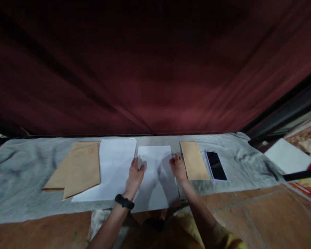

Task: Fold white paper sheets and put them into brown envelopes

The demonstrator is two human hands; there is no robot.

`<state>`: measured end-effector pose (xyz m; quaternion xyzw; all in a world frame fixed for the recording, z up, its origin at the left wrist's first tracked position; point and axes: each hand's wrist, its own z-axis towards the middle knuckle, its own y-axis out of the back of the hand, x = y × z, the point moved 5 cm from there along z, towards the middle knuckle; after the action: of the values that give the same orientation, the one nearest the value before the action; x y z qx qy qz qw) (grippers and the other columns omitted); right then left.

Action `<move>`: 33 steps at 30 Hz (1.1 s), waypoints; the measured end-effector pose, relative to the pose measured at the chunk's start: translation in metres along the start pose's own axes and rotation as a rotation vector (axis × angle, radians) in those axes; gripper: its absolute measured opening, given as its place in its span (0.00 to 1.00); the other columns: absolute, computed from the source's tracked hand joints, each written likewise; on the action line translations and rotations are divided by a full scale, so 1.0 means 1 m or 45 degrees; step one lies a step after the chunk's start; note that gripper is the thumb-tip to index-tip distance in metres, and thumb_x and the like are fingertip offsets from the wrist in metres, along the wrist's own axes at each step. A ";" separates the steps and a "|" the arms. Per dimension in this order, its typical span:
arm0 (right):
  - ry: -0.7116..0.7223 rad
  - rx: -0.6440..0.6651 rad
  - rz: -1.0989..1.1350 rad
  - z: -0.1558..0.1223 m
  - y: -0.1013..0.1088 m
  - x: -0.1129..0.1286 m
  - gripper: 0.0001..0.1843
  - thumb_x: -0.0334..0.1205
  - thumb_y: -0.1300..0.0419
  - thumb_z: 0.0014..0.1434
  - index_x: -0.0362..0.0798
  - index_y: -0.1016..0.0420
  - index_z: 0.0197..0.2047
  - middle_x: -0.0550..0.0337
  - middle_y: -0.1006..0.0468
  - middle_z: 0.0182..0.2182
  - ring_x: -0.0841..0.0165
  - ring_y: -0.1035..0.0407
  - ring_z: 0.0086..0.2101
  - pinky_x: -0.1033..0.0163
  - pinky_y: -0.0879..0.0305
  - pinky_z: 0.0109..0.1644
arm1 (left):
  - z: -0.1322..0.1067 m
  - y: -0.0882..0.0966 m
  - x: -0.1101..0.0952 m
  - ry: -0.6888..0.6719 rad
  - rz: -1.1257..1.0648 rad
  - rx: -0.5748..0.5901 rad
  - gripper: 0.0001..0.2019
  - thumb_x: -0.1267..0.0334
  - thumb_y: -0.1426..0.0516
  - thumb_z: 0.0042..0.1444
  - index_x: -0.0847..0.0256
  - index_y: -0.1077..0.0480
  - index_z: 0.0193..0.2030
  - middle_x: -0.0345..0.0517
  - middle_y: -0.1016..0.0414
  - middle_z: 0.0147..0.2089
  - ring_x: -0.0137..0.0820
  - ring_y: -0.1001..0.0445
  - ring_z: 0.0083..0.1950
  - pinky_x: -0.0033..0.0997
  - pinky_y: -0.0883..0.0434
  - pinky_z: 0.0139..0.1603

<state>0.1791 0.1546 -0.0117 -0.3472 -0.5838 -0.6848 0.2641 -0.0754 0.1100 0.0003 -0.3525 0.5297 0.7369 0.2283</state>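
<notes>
A white sheet of paper [157,176] lies in front of me on a grey cloth [20,180]. My left hand [135,174], with a black band on its wrist, grips the sheet's left edge with fingers curled. My right hand [178,166] pinches the sheet's right edge. A second white sheet [114,162] lies just left of it, partly under my left hand.
Brown envelopes [77,167] are stacked at the left and a single narrow brown envelope [194,159] lies right of my right hand. A dark phone [216,165] lies beside it. A dark red curtain [155,69] hangs behind. Tiled floor [248,214] is near me.
</notes>
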 end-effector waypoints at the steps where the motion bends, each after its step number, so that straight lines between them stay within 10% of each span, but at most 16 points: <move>1: -0.051 0.025 0.077 0.006 -0.001 0.000 0.22 0.35 0.46 0.57 0.43 0.25 0.54 0.50 0.20 0.37 0.58 0.26 0.41 0.56 0.32 0.47 | 0.006 0.002 -0.001 0.083 -0.104 -0.020 0.18 0.58 0.48 0.59 0.60 0.29 0.53 0.53 0.20 0.48 0.40 0.21 0.49 0.42 0.24 0.49; 6: -0.092 0.144 0.307 0.015 0.004 0.012 0.07 0.40 0.40 0.51 0.49 0.23 0.33 0.62 0.22 0.25 0.62 0.27 0.32 0.61 0.32 0.37 | 0.008 0.018 -0.014 0.434 -0.578 -0.078 0.18 0.51 0.40 0.48 0.60 0.29 0.41 0.39 0.25 0.29 0.31 0.25 0.29 0.31 0.28 0.34; 12: -0.053 0.245 0.639 0.035 0.034 0.058 0.15 0.51 0.35 0.49 0.46 0.26 0.31 0.58 0.20 0.26 0.65 0.27 0.28 0.64 0.33 0.32 | 0.031 0.043 -0.062 0.497 -0.899 0.088 0.25 0.48 0.32 0.33 0.64 0.26 0.34 0.41 0.24 0.25 0.34 0.26 0.26 0.33 0.30 0.30; 21: 0.450 0.211 1.076 0.062 0.152 0.174 0.14 0.48 0.32 0.52 0.51 0.29 0.36 0.63 0.19 0.35 0.66 0.26 0.37 0.60 0.30 0.46 | 0.080 0.149 -0.167 -0.135 -0.701 -0.159 0.18 0.50 0.33 0.45 0.60 0.23 0.39 0.44 0.19 0.38 0.36 0.22 0.41 0.37 0.26 0.48; 28: 0.572 0.182 0.593 -0.009 0.116 0.100 0.05 0.40 0.41 0.58 0.51 0.28 0.38 0.54 0.19 0.46 0.60 0.25 0.50 0.55 0.31 0.55 | 0.009 0.113 -0.092 -0.450 -0.308 0.117 0.11 0.62 0.41 0.51 0.55 0.23 0.42 0.48 0.18 0.49 0.43 0.21 0.53 0.44 0.26 0.57; 33: 0.687 0.262 -0.049 -0.061 0.073 0.034 0.19 0.30 0.48 0.60 0.53 0.23 0.51 0.55 0.22 0.55 0.61 0.30 0.57 0.52 0.33 0.61 | -0.046 0.072 -0.029 -0.561 0.052 0.300 0.24 0.74 0.53 0.55 0.52 0.23 0.51 0.44 0.21 0.57 0.36 0.24 0.59 0.42 0.27 0.63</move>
<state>0.2036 0.0826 0.0554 -0.1127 -0.5656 -0.6943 0.4305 -0.0947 0.0442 0.0582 -0.1436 0.5564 0.7335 0.3630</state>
